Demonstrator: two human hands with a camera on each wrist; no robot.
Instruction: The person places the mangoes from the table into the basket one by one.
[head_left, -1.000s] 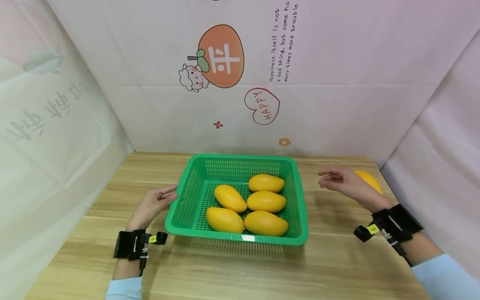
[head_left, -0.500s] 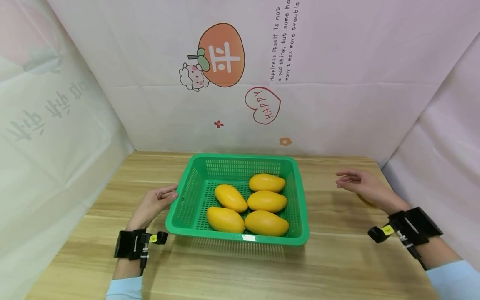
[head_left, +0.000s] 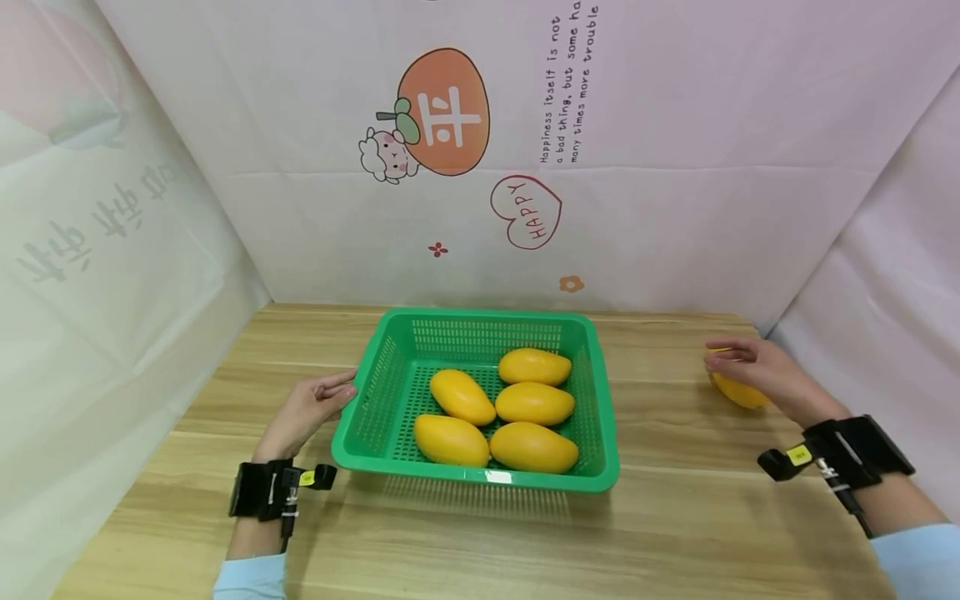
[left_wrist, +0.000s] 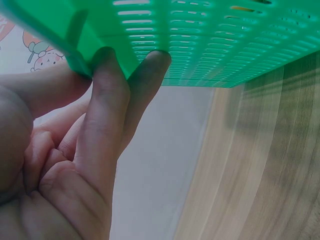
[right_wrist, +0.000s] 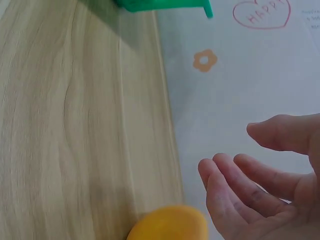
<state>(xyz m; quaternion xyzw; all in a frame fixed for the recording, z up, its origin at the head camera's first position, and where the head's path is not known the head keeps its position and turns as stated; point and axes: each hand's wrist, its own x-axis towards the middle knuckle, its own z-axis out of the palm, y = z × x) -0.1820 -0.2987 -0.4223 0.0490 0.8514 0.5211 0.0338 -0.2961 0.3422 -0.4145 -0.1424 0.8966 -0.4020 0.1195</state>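
In the head view a green plastic basket [head_left: 480,314] with slotted walls sits mid-table, holding several yellow mangoes [head_left: 534,403]. My left hand [head_left: 303,408] pinches the basket's left rim; the left wrist view has thumb and fingertips at the green rim [left_wrist: 80,55]. At the far right another mango [head_left: 738,393] lies on the table. Above it hovers my right hand [head_left: 780,379], partly covering it, fingers loosely bent. In the right wrist view a gap separates the thumb [right_wrist: 280,132] from the fingers, and the mango [right_wrist: 170,225] shows below them.
The wooden table [head_left: 465,550] has a white cloth [head_left: 660,158] with printed pictures behind it, and cloth sides left and right. Black wrist cameras are strapped on both forearms. Wood surface lies between the basket and the right-hand mango.
My right hand has moved right, from beside the basket to over the lone mango. The left hand and the basket have stayed put.
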